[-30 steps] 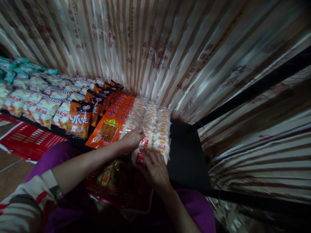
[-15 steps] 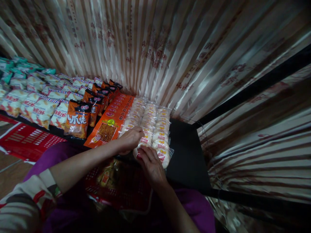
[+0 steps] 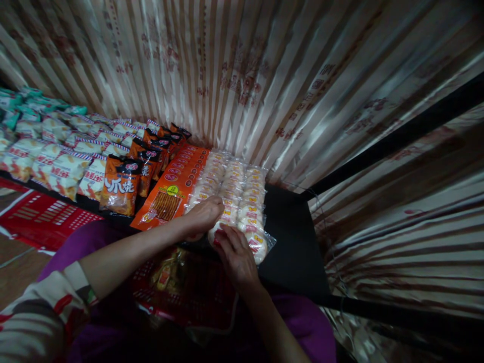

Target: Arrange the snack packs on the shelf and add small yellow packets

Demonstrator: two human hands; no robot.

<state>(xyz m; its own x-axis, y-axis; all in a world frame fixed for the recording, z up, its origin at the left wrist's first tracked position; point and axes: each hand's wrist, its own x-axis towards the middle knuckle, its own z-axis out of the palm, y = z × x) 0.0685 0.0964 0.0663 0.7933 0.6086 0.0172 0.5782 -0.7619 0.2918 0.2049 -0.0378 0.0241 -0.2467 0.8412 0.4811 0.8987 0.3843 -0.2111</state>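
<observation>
Three rows of round white snacks in clear printed wrappers (image 3: pixel 230 189) lie overlapping on a black table. My left hand (image 3: pixel 206 214) rests at the front of the left and middle rows, fingers curled together; what is pinched in them is hidden. At the near end of the middle row, the fingers of my right hand (image 3: pixel 238 254) bend over the front wrapped white snack (image 3: pixel 214 236) and hold it. Just right of that hand lies the front wrapped snack of the right row (image 3: pixel 257 246), its clear wrapper edge sticking out.
Left of the rows lie a flat orange packet (image 3: pixel 170 194), orange-and-black snack bags (image 3: pixel 120 186), white bags (image 3: pixel 68 174) and green bags (image 3: pixel 41 105). Black tabletop (image 3: pixel 291 242) shows at right. A striped curtain (image 3: pixel 242 75) hangs behind. A red bag (image 3: pixel 185 302) lies below the near edge.
The front snack of the right row has shifted slightly right and its wrapper edge sticks out farther. My right hand has shifted a little; my left hand is almost still.
</observation>
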